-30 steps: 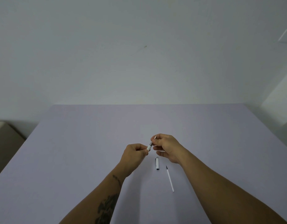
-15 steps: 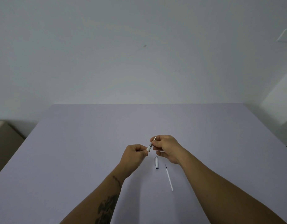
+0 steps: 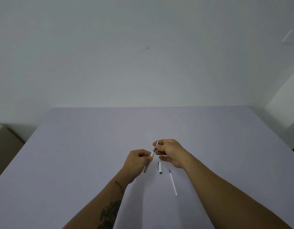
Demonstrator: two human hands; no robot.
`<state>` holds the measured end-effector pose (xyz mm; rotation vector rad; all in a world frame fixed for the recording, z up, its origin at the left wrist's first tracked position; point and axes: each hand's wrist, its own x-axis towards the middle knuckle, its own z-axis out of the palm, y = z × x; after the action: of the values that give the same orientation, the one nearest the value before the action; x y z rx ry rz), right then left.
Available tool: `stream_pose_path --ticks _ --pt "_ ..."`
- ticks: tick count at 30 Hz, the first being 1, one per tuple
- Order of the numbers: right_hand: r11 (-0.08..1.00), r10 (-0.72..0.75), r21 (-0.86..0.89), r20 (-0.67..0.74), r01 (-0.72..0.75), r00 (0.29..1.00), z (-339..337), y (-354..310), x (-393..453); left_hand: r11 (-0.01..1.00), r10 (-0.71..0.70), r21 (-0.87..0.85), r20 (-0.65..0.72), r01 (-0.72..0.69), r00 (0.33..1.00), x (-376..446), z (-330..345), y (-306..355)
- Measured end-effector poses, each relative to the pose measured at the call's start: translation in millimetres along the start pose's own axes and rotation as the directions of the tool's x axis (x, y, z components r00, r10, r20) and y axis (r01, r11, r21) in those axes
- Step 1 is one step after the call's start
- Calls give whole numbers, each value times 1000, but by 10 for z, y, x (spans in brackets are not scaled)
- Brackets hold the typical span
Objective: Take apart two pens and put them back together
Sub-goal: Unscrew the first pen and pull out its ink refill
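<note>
Lying nearest, below the grip, were a thin refill (image 3: 173, 183) and a cap (image 3: 160, 167) on the table (image 3: 76, 146), while the left hand (image 3: 136, 162) clasped the pen barrel (image 3: 152, 153) and the right hand (image 3: 170, 152) pinched its tip just beyond.

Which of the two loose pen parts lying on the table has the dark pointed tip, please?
The long thin refill, lying to the right, tip pointing away from the person. The short stubby cap beside it is thicker and blunt.
</note>
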<state>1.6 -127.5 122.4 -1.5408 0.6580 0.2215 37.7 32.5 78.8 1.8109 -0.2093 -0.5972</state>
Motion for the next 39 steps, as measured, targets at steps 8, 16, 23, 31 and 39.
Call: stream_pose_path --ticks 8,16,23,31,39 --pt "999 -15 -33 -13 15 1000 38 26 19 999 -26 -39 5 26 1000 23 -35 -15" --pt "999 -13 31 4 13 1000 72 40 44 998 -32 -45 7 32 999 59 -79 20" --pt "1000 -8 21 23 8 1000 50 3 64 1000 -27 0 20 27 999 63 -112 33" --pt "1000 4 30 3 -4 1000 43 17 62 1000 -25 4 25 25 999 52 -81 56" --pt "1000 -1 -14 6 1 1000 9 -11 46 999 -29 20 23 29 999 62 -64 40"
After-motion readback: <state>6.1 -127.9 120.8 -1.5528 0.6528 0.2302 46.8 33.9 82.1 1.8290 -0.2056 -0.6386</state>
